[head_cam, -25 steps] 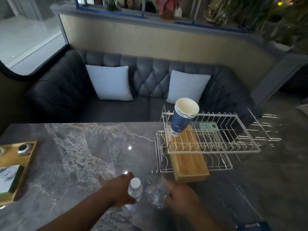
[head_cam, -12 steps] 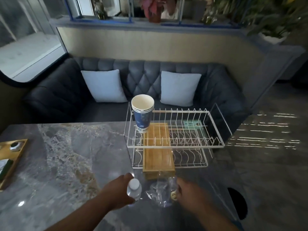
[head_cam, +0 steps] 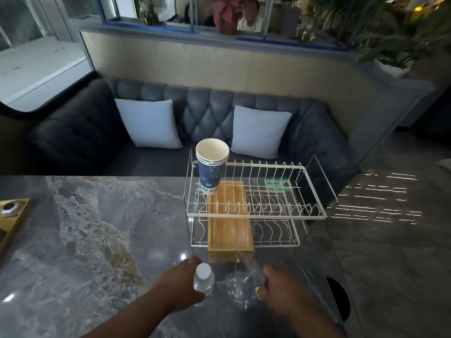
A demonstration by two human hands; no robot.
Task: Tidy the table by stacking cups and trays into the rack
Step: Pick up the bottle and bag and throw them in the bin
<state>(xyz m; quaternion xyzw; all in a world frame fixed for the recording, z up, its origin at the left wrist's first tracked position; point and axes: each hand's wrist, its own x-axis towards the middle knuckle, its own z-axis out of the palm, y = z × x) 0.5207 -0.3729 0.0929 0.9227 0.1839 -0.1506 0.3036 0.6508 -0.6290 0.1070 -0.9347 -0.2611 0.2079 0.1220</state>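
Marble table [head_cam: 97, 240]: hands [head_cam: 178, 289] hold bottle [head_cam: 203, 280] and plastic [head_cam: 240, 282], rack [head_cam: 268, 217] just beyond.

The grey marble counter [head_cam: 97, 240] bears a white wire rack [head_cam: 256, 215] at its far right and a wooden tray [head_cam: 14, 223] at its left edge. A small bottle [head_cam: 203, 281] and a clear plastic piece [head_cam: 241, 284] are at the near edge.

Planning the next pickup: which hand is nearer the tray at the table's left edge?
Left. The left hand, gripping a bottle, is far right of the tray; the right hand, holding clear plastic, is even farther right.
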